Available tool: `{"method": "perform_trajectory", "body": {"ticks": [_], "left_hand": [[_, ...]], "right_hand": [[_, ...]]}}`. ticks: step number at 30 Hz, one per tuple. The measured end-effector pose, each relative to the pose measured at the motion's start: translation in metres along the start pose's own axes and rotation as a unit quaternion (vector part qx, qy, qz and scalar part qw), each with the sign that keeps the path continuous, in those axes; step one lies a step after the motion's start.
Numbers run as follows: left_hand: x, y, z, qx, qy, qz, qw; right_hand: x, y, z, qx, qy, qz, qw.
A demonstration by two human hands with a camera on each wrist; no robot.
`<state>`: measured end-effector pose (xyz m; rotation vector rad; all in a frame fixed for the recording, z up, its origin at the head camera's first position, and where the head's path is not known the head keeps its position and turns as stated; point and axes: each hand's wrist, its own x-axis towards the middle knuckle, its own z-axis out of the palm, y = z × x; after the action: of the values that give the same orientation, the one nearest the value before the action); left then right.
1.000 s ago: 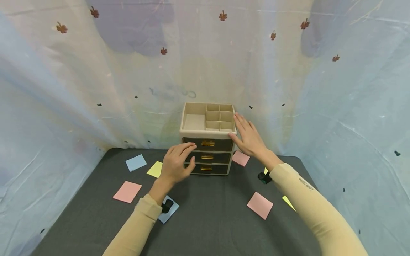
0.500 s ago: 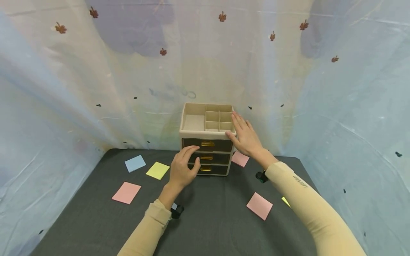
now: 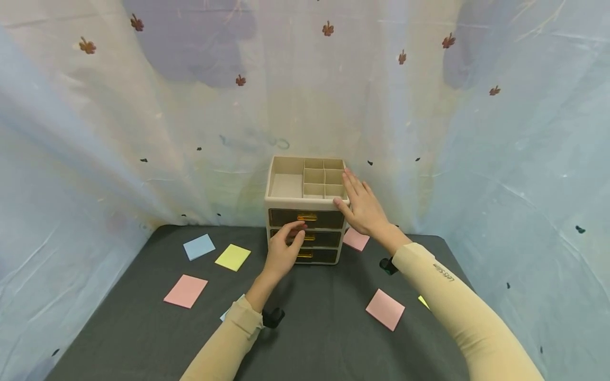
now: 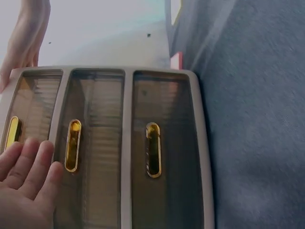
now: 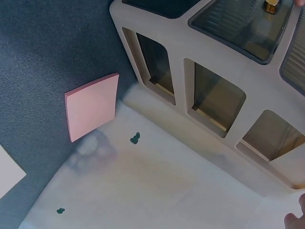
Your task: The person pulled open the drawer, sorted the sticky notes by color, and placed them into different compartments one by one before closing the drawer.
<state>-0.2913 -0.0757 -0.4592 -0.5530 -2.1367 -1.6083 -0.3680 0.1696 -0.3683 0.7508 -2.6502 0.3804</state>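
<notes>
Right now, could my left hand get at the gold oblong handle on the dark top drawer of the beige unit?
Likely yes: your left hand has its fingers close to the gold oblong handle, with nothing visible between them. Your right hand, at the right edge of the beige unit, leaves the way free.

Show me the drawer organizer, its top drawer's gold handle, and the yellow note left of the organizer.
Drawer organizer (image 3: 305, 203): head view, upper front edge.
Top drawer's gold handle (image 4: 14, 132): left wrist view, on its middle.
Yellow note (image 3: 232, 257): head view, centre of its upper face.
</notes>
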Motion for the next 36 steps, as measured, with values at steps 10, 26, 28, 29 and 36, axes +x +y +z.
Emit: {"method": "perform_trajectory", "body": {"ticks": [10,26,28,29,36], "left_hand": [[0.015,0.01,0.009,-0.134,0.016,-0.12,0.9836],[0.031,0.013,0.007,-0.213,0.014,-0.204,0.9556],[0.031,0.015,0.007,-0.212,0.016,-0.205,0.9553],[0.031,0.016,0.006,-0.213,0.016,-0.206,0.9551],[0.032,0.016,0.005,-0.208,0.01,-0.212,0.955]], "right_hand": [[-0.001,-0.002,-0.003,-0.001,0.0,-0.003,1.0],[0.0,-0.001,-0.001,0.001,-0.003,0.0,1.0],[0.0,-0.002,-0.001,0.0,-0.005,0.002,1.0],[0.0,-0.002,-0.002,-0.001,-0.006,0.002,1.0],[0.0,-0.003,-0.003,0.001,-0.01,0.006,1.0]]}}
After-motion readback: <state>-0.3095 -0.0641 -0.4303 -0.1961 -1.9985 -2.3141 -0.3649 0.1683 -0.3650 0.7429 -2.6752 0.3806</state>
